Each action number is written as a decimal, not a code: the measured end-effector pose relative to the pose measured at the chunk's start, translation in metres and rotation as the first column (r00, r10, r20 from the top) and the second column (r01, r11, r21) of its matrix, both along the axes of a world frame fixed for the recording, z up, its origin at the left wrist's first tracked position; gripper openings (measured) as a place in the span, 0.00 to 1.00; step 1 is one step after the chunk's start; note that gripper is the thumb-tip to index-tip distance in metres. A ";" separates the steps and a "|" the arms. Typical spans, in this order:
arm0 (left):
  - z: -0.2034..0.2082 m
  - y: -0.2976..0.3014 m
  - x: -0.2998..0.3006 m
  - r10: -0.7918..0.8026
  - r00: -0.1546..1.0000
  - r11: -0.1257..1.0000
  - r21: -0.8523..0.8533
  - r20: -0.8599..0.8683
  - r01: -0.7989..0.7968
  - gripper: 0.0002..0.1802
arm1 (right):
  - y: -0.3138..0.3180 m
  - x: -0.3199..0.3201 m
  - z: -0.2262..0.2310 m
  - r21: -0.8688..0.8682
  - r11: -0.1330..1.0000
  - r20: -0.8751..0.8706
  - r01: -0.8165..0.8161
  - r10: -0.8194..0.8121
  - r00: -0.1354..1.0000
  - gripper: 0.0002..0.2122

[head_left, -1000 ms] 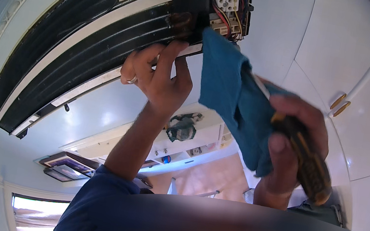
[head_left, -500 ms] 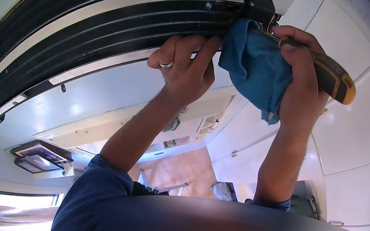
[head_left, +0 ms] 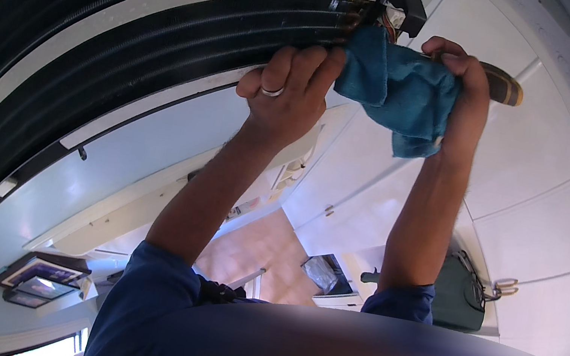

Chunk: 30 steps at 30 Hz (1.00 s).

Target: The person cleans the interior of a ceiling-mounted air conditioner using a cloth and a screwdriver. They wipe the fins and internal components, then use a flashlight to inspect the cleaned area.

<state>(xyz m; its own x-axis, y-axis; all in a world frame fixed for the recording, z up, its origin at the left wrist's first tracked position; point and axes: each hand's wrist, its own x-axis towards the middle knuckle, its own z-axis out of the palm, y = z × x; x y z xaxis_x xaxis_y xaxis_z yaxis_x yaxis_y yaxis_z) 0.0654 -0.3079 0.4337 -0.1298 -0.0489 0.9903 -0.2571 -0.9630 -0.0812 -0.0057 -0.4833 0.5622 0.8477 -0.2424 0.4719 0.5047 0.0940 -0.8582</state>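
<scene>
Teal cloth (head_left: 400,88) sits at the right end of the black finned unit (head_left: 133,44), just right of the left hand (head_left: 287,98). The right hand (head_left: 469,100) has its fingers closed round a dark tool handle (head_left: 503,86) edged in yellow, cloth bunched against them. The left fingers press together on the unit's lower edge; whether they grip, I cannot tell. Any lettering on the framed pictures (head_left: 42,280), near left, is too small to read.
</scene>
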 end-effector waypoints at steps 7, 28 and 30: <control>-0.002 -0.001 0.004 0.014 1.000 1.000 0.004 0.013 -0.014 0.20 | 0.019 -0.012 -0.018 -0.108 0.983 0.226 0.151 -0.124 0.966 0.08; 0.001 -0.001 -0.004 0.037 0.999 0.999 0.001 -0.038 -0.037 0.20 | 0.016 -0.008 -0.025 -0.454 0.881 0.257 0.134 -0.015 0.966 0.10; 0.001 -0.002 -0.006 0.017 0.998 1.000 0.005 -0.067 -0.017 0.23 | 0.014 -0.005 -0.021 -0.504 0.853 0.277 0.132 0.015 0.961 0.09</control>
